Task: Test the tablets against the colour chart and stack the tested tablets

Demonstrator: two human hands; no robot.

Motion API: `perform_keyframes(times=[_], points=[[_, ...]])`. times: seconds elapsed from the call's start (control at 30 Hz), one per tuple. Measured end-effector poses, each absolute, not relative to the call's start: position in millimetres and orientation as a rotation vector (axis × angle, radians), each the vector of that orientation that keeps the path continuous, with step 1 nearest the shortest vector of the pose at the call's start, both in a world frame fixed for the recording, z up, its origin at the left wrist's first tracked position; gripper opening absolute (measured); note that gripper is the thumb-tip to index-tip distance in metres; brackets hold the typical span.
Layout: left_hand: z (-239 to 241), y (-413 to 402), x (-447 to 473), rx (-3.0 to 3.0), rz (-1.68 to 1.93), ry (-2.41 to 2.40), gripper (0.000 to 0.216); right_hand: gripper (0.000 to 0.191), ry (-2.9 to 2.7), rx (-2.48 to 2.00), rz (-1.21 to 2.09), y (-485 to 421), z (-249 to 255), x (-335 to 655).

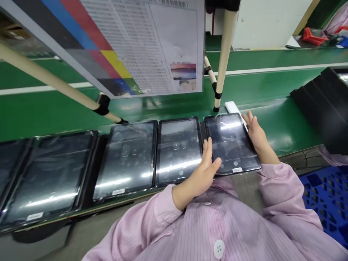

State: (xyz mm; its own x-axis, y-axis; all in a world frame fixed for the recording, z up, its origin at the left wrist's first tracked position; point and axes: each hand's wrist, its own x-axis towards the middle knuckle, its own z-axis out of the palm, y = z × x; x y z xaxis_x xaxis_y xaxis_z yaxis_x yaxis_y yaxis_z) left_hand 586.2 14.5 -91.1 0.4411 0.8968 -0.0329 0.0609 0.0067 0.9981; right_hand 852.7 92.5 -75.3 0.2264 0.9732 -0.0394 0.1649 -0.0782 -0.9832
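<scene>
A dark tablet (231, 145) with a shiny screen and a small white label lies on the green bench between my two hands. My left hand (199, 177) is at its lower left side, fingers stretched out and thumb apart. Along its right edge is my right hand (257, 136), also with extended fingers; its palm side faces the tablet. Neither hand visibly wraps round it. Immediately left is a second tablet (178, 150), and beyond it a third tablet (127, 159). A white bar-like object (231, 107) shows partly behind the tablet between my hands.
More tablets (51, 177) continue the row leftward along the bench (280, 123). A printed sheet with colour blocks (163, 47) hangs above on a pipe frame (227, 47). Black stacked trays (323, 105) stand at right, above a blue plastic crate (326, 199).
</scene>
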Motion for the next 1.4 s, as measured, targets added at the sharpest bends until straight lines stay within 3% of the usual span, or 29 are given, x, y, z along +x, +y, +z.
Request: perform_keyframes(times=[0.07, 0.17, 0.3, 0.43, 0.63, 0.8, 0.9, 1.03, 1.2, 1.4], points=[[-85, 13, 574, 1.639, 0.928, 0.872, 0.074, 0.105, -1.226, -1.493, 0.903, 85, -81, 852], [-69, 12, 541, 1.956, 1.133, 0.959, 0.068, 0.079, -1.657, -1.485, 0.580, 62, -74, 844], [-55, 19, 497, 2.297, 1.056, 1.505, 0.045, 0.058, -2.167, -1.587, 0.205, 35, -61, 831], [-57, 29, 480, 2.443, 0.785, 1.869, 0.037, 0.058, -2.194, -1.570, 0.166, 28, -56, 826], [-61, 31, 483, 2.458, 0.482, 1.912, 0.040, 0.051, -1.992, -1.471, 0.163, 17, -46, 822], [-54, 26, 430, 2.322, 0.657, 2.223, 0.045, 0.049, -2.053, -1.470, 0.194, 9, -51, 809], [-59, 27, 394, 2.153, 0.585, 2.409, 0.044, 0.047, -2.115, -1.426, 0.184, 13, -56, 791], [-69, 27, 377, 2.098, 0.454, 2.357, 0.043, 0.044, -2.238, -1.467, 0.108, 21, -56, 756], [-68, 14, 380, 2.207, 0.712, 2.246, 0.045, 0.044, -2.348, -1.583, 0.056, 29, -57, 716], [-68, 7, 388, 2.265, 0.769, 2.131, 0.042, 0.044, -2.356, -1.501, 0.009, 28, -57, 715]])
